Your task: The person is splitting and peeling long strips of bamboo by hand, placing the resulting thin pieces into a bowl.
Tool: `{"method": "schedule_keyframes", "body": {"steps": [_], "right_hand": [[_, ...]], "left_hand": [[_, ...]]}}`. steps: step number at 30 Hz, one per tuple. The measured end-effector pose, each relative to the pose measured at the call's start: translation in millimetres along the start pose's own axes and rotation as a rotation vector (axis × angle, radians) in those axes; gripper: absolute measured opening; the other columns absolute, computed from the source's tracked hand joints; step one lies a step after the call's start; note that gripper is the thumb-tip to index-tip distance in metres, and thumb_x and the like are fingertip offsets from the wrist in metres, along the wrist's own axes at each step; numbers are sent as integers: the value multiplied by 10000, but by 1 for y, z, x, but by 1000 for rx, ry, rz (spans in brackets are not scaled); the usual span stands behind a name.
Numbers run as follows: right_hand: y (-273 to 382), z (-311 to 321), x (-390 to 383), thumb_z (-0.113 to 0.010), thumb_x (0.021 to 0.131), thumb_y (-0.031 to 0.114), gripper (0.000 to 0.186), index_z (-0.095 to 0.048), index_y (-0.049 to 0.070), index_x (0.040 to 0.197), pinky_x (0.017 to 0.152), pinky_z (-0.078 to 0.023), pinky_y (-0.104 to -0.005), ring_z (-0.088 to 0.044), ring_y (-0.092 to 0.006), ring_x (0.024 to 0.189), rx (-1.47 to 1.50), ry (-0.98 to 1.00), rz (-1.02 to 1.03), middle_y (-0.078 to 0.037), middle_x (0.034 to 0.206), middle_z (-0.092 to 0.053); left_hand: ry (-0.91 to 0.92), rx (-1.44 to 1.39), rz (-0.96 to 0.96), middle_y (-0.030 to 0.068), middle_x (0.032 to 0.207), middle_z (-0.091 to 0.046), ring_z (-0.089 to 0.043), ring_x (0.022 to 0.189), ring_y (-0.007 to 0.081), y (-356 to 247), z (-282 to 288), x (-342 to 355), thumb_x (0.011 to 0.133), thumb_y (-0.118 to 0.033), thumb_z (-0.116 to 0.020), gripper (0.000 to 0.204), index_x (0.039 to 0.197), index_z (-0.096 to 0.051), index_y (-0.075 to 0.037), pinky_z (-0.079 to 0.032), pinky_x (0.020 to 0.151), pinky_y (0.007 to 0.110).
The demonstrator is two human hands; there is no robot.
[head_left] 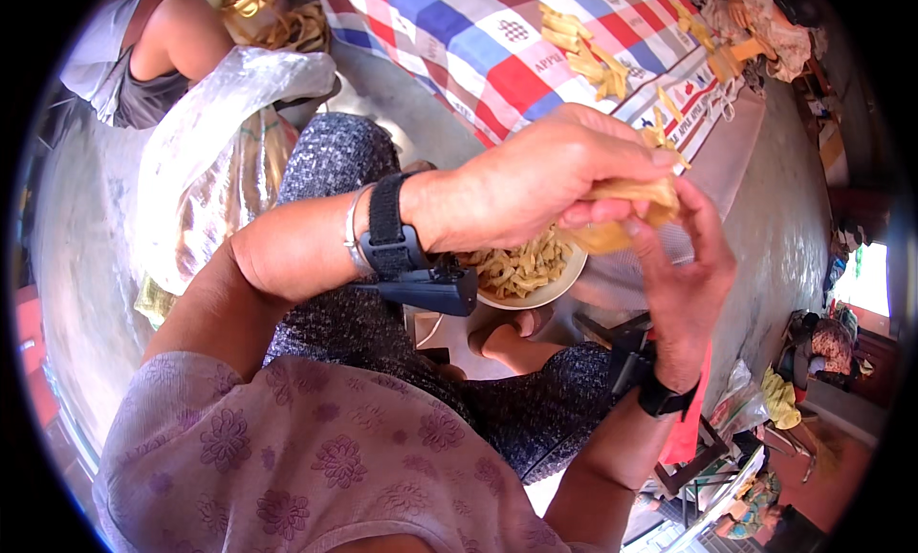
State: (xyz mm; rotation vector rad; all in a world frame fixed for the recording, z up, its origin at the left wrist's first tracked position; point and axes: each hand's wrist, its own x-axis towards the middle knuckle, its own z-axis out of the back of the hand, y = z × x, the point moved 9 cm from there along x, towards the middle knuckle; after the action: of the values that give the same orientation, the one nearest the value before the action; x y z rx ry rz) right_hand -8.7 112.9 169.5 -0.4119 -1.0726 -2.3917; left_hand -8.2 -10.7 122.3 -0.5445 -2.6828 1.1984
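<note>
My left hand [531, 171], its fingers curled closed, grips a folded, pale yellow flat piece [607, 233] in front of me. My right hand [688, 276] pinches that same piece from below and the right, its thumb and fingertips against it. Under them sits a white bowl [526, 295] holding several small yellowish bits [507, 271], partly hidden by my left hand and wrist. Beyond my hands, several similar yellow strips [583, 51] lie on a red, blue and white checked cloth [440, 32].
A large clear plastic bag [210, 142] with contents stands left of my knee. Another person's bare leg [182, 32] is at upper left, near more brown strips [287, 27]. Piled clothes and bags [818, 347] line the right side of the concrete floor [86, 209].
</note>
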Motion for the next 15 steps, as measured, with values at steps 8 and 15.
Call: {"method": "schedule_keyframes", "body": {"steps": [8, 15], "right_hand": [[-14, -65, -39, -802, 774, 167, 314, -625, -7, 965, 775, -504, -302, -643, -174, 831, 275, 192, -175, -90, 899, -682], [-14, -126, -70, -791, 804, 147, 509, -505, -43, 1180, 888, -474, -306, -600, -165, 999, 1021, 425, -475, -100, 1048, -641]], "left_hand": [[-155, -72, -189, 16, 649, -518, -400, 546, 67, -12, 23, 6, 972, -188, -560, 234, 820, -589, -12, -296, 493, 218], [-142, -161, -258, 23, 723, -537, -465, 599, 82, -28, 14, 8, 953, -139, -577, 121, 903, -563, -29, -383, 543, 219]]}}
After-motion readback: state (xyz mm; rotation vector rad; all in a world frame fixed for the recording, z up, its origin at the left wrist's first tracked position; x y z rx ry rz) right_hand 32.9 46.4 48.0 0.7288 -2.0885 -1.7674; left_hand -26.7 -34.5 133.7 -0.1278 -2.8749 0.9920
